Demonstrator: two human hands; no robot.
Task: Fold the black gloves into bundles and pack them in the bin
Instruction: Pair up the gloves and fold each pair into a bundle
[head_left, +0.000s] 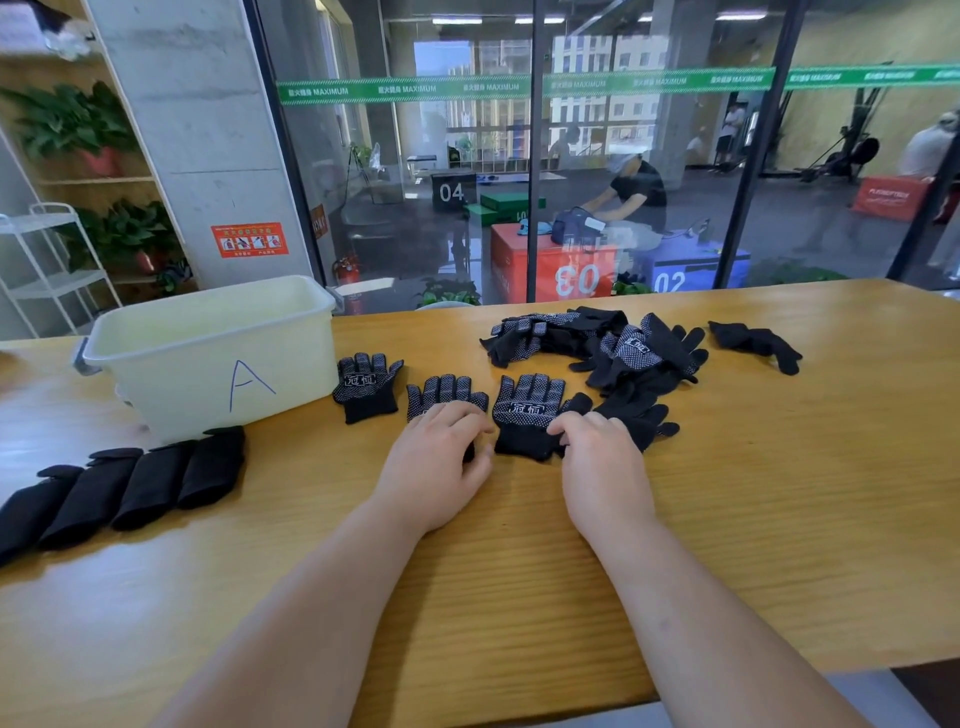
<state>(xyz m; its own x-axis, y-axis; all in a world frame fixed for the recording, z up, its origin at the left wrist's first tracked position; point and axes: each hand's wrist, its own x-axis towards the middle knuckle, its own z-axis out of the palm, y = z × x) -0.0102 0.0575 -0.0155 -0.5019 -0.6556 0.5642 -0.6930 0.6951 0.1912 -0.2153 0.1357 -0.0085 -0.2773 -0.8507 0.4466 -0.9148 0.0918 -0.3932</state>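
Right of the bin (171, 384), the left hand (441, 457) curls over a dotted glove (447, 392); the right hand (602, 457) pinches the neighbouring glove (527, 410) at its cuff.

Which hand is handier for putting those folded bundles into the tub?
Probably the left hand: the bundles and bin lie on its side; the right hand is farther, by the glove pile.

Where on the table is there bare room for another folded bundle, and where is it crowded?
Bare table lies right of the right hand, nearer than the loose glove pile, and between the folded bundles and the left hand. Crowded: the strip from the bin to the pile, filled by three flat gloves and both hands.
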